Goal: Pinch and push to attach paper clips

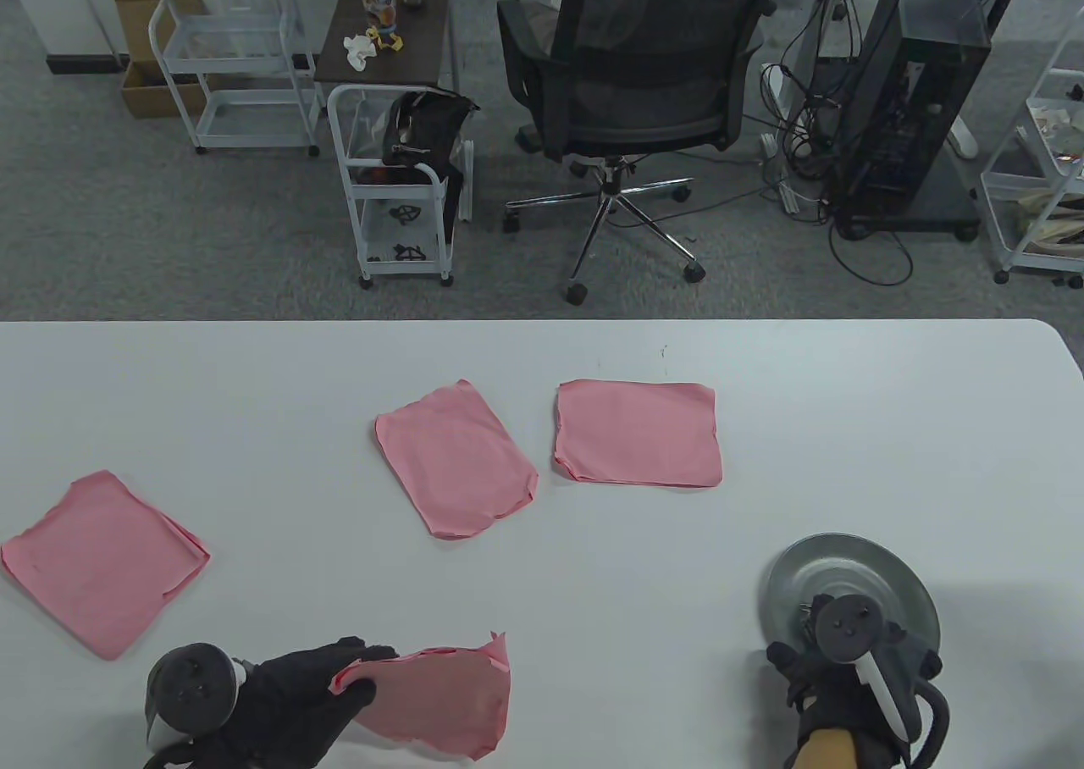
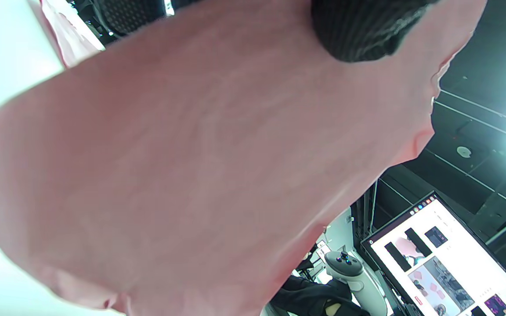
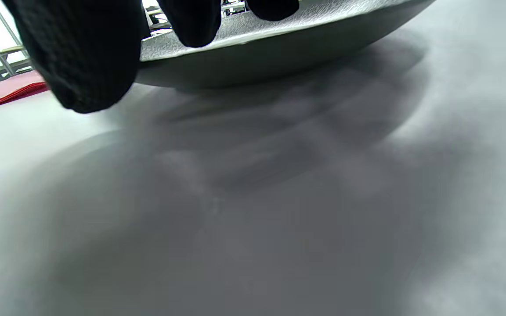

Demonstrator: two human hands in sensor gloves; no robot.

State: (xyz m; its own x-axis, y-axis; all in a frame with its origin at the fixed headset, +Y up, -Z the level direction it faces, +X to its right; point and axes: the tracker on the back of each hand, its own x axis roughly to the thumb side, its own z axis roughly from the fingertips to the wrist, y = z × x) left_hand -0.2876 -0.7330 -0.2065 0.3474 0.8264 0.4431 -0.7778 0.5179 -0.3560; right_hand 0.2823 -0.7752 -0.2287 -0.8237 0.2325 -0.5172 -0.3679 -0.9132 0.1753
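Already the left hand (image 1: 296,701) pinched the thin, floppy pink paper stack (image 1: 440,701) at its near-left edge, lifted off the table (image 1: 593,566). The right hand (image 1: 847,676) reached into the metal dish (image 1: 881,574), its finger state hidden. Judging by its sag, it needed holding near the clipped edge.

No readable text appeared anywhere; the monitor (image 2: 448,259), seen below the pink paper (image 2: 200,166), showed only illegibly small thumbnails.

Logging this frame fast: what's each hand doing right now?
Left hand: pinching the pink paper stack.
Right hand: over the metal dish; grip cannot be told.
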